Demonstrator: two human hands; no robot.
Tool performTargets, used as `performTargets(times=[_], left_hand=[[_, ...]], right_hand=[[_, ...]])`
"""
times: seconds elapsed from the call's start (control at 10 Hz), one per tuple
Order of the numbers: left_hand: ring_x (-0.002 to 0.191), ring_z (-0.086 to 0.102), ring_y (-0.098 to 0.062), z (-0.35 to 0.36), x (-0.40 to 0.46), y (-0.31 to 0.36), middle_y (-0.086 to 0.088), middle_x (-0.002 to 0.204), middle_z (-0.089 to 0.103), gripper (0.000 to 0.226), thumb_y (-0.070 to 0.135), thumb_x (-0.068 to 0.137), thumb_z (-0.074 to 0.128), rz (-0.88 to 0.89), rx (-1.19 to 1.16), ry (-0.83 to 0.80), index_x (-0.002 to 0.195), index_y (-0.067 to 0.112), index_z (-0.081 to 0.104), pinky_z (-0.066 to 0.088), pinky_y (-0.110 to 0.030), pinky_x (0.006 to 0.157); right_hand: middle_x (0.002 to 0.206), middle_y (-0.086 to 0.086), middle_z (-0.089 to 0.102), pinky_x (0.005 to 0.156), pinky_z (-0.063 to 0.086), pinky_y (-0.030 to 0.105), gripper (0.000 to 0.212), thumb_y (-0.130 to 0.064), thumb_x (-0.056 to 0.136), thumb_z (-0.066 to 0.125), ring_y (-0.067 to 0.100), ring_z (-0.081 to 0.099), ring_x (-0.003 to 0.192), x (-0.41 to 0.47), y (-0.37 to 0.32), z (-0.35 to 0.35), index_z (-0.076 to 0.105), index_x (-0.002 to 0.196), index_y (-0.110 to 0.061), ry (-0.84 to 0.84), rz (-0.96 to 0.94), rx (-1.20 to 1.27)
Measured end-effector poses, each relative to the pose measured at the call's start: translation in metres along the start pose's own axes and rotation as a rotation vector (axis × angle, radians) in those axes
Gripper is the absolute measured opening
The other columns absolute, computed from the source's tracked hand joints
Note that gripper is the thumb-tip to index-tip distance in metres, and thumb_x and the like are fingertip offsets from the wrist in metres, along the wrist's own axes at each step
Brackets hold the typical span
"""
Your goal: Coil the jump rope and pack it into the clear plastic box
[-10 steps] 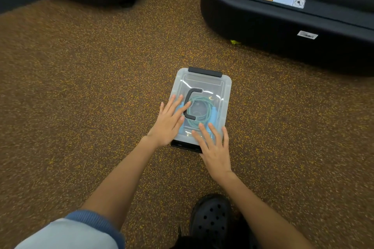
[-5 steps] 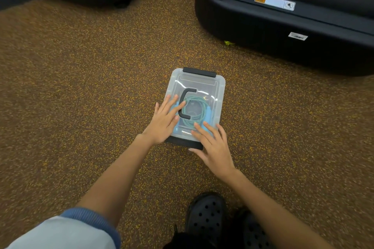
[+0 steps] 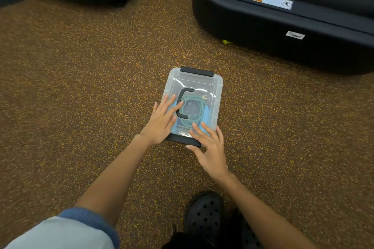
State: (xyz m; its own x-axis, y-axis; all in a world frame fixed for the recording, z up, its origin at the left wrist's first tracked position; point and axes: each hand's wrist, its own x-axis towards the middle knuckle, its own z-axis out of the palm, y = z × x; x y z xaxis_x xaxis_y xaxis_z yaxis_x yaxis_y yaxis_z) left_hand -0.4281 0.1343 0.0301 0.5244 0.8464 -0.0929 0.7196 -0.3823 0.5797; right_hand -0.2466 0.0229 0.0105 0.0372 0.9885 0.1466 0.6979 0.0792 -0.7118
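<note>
Since the earlier frame the right hand (image 3: pixel 210 147) has slid back toward the near latch (image 3: pixel 183 140), fingers straight on the lid's corner, while the left hand (image 3: pixel 164 119) stays flat on the lid, neither gripping anything. The box (image 3: pixel 214 95) on the floor (image 3: pixel 81 87) holds the coiled rope (image 3: pixel 194 111); uneven pressing could leave the near latch unseated or skid the box. Whether either latch is engaged cannot be made out.

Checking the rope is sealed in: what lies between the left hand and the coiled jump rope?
The head view shows the clear lid between the left hand and the jump rope.
</note>
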Motion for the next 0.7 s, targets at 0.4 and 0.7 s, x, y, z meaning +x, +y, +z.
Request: performTargets(times=[0.4,0.7], left_hand=[[0.143,-0.016,-0.009,-0.004,-0.001,0.005,0.003,0.159,0.001,0.048,0.031,0.102,0.021,-0.01,0.087,-0.03,0.149,0.028,0.017,-0.012,-0.037,0.115],[0.143,-0.021,-0.011,-0.019,0.003,0.021,0.005,0.159,-0.013,0.05,0.036,0.103,0.015,-0.121,0.351,-0.175,0.15,0.034,-0.001,-0.008,-0.055,0.114]], right_hand=[[0.146,-0.016,0.044,0.118,0.01,0.05,0.043,-0.048,0.091,0.057,0.005,0.028,0.142,-0.002,-0.002,-0.005,0.056,0.129,-0.029,-0.037,-0.07,-0.156],[0.148,-0.008,0.043,0.113,0.019,0.06,0.049,-0.053,0.098,0.033,0.014,0.031,0.142,0.011,-0.008,-0.029,0.047,0.137,-0.026,-0.227,-0.125,-0.368]])
